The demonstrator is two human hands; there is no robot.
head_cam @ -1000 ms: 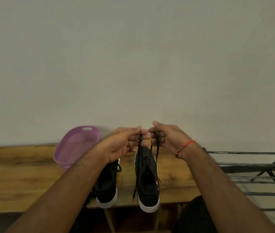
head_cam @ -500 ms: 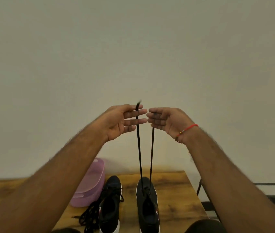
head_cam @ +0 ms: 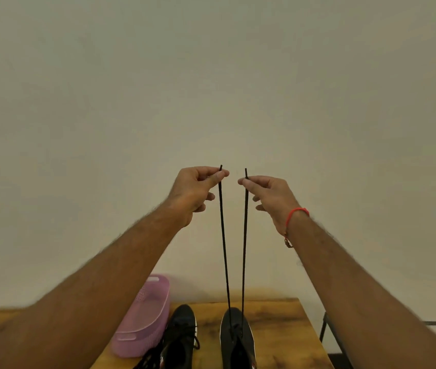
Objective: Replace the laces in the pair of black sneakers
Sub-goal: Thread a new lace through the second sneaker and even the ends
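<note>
Two black sneakers stand side by side on the wooden table [head_cam: 278, 320], toes away from me. From the right sneaker [head_cam: 237, 339] a black lace [head_cam: 244, 249] runs up in two taut strands. My left hand [head_cam: 195, 191] pinches the tip of the left strand between thumb and forefinger, raised high in front of the wall. My right hand [head_cam: 266, 194], with a red thread at its wrist, pinches the tip of the right strand at nearly the same height. The left sneaker [head_cam: 181, 339] has a loose black lace [head_cam: 147, 360] bunched beside it.
A purple plastic basket [head_cam: 145, 323] sits on the table left of the sneakers. A black metal rack [head_cam: 344, 339] stands off the table's right edge. A plain wall fills the background.
Both hands rose further and drew slightly apart, pulling the two lace strands taut. Their fingers went from flat around the strands to pinching the lace tips.
</note>
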